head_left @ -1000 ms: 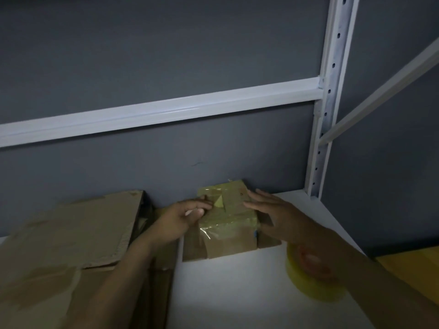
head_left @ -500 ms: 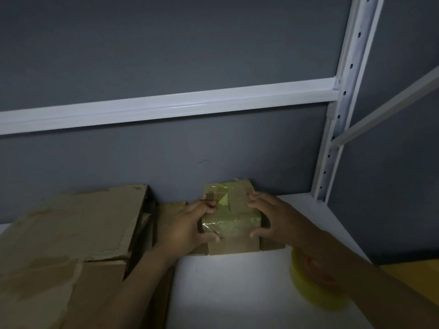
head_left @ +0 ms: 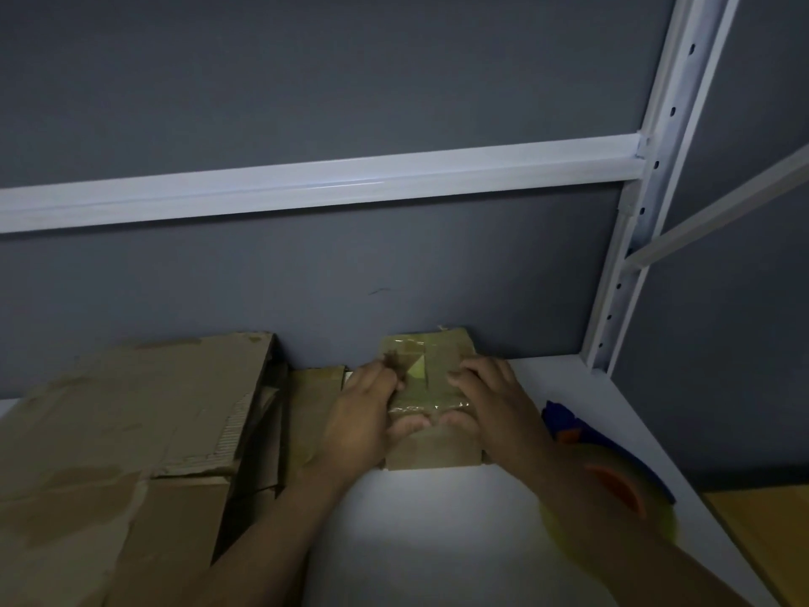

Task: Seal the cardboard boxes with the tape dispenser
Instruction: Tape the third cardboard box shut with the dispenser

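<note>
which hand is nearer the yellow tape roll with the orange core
Right. The right hand grips the small taped cardboard box just beside the tape roll; the left hand holds the box's far side.

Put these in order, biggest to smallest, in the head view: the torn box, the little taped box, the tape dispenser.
1. The torn box, clearly largest.
2. The little taped box and the tape dispenser: similar; the dispenser is blurred, nearer and partly hidden, so unranked.
</note>
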`<state>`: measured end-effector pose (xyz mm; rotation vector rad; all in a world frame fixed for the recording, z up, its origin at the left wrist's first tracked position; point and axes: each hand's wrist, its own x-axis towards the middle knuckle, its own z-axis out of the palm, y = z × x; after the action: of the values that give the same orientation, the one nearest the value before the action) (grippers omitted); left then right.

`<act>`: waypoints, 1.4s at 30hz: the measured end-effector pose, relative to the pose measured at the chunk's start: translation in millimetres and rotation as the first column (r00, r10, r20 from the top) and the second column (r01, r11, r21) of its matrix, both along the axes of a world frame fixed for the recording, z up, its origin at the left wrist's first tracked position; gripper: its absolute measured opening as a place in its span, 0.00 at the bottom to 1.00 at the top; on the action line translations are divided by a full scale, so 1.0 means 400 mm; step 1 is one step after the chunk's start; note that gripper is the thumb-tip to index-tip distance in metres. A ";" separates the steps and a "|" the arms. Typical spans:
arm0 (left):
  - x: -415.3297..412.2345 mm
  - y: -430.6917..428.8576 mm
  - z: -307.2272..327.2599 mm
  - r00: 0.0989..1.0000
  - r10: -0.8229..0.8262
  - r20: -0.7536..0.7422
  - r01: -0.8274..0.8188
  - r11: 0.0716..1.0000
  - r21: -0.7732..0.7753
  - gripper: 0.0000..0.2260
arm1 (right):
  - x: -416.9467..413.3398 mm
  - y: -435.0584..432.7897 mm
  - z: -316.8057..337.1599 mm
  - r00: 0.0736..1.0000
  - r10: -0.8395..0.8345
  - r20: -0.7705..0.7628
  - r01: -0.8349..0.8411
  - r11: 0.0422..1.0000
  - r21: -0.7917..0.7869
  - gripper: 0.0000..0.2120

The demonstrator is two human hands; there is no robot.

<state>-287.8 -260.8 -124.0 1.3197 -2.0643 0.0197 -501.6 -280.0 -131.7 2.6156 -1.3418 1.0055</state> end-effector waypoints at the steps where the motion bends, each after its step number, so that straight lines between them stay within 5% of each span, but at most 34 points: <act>1: 0.013 -0.002 -0.003 1.000 -0.029 -0.004 0.029 0.999 0.038 0.34 | -0.010 0.000 -0.001 0.999 0.051 -0.005 -0.051 0.998 0.021 0.24; 7: 0.076 -0.004 -0.012 0.931 -0.173 -0.320 0.251 0.942 0.222 0.24 | -0.087 -0.013 0.016 0.977 0.174 0.126 -0.203 0.940 0.274 0.19; 12: 0.043 0.001 -0.026 0.979 -0.091 -0.181 0.109 0.990 0.090 0.33 | -0.010 0.008 0.018 0.996 0.045 0.076 -0.050 0.996 0.069 0.20; 16: 0.076 -0.004 0.027 0.965 -0.178 -0.194 0.231 0.925 0.302 0.21 | -0.067 0.005 0.034 0.971 0.153 0.186 -0.206 0.926 0.316 0.18; 19: 0.102 -0.017 0.091 0.977 -0.185 -0.109 0.215 0.854 0.474 0.33 | -0.101 0.002 0.050 0.961 0.211 0.177 -0.265 0.886 0.380 0.19; 22: 0.108 -0.062 0.115 0.983 -0.134 0.125 0.039 0.819 0.572 0.57 | -0.103 0.001 0.049 0.946 0.228 0.230 -0.306 0.861 0.405 0.18; 25: 0.093 -0.085 0.107 0.952 -0.206 0.228 0.016 0.774 0.632 0.61 | -0.110 0.007 0.061 0.945 0.231 0.232 -0.312 0.851 0.423 0.14; 29: 0.079 -0.059 0.076 0.993 -0.119 0.014 0.094 0.850 0.519 0.48 | -0.131 0.016 0.067 0.974 0.125 0.192 -0.193 0.899 0.394 0.24; 32: 0.060 -0.012 0.054 0.986 0.012 -0.166 0.049 0.932 0.358 0.34 | -0.128 0.027 0.049 0.967 -0.144 0.210 0.084 0.959 0.271 0.15; 34: 0.029 0.027 0.037 0.968 0.122 -0.218 -0.052 0.952 0.301 0.30 | -0.097 0.055 0.059 0.926 -0.235 0.297 0.130 0.933 0.336 0.13; 38: -0.020 0.110 0.019 0.933 0.256 -0.252 -0.211 0.959 0.192 0.21 | -0.040 0.112 0.085 0.967 -0.107 0.230 -0.041 0.828 0.559 0.28; 42: -0.023 0.146 0.024 0.975 0.026 -0.221 -0.056 0.990 -0.129 0.16 | -0.047 0.096 0.099 0.989 -0.020 0.144 -0.065 0.826 0.560 0.25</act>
<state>-297.0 -202.3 -114.4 1.2247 -1.8179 0.0297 -520.6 -241.7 -92.3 3.0131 -1.9013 0.9236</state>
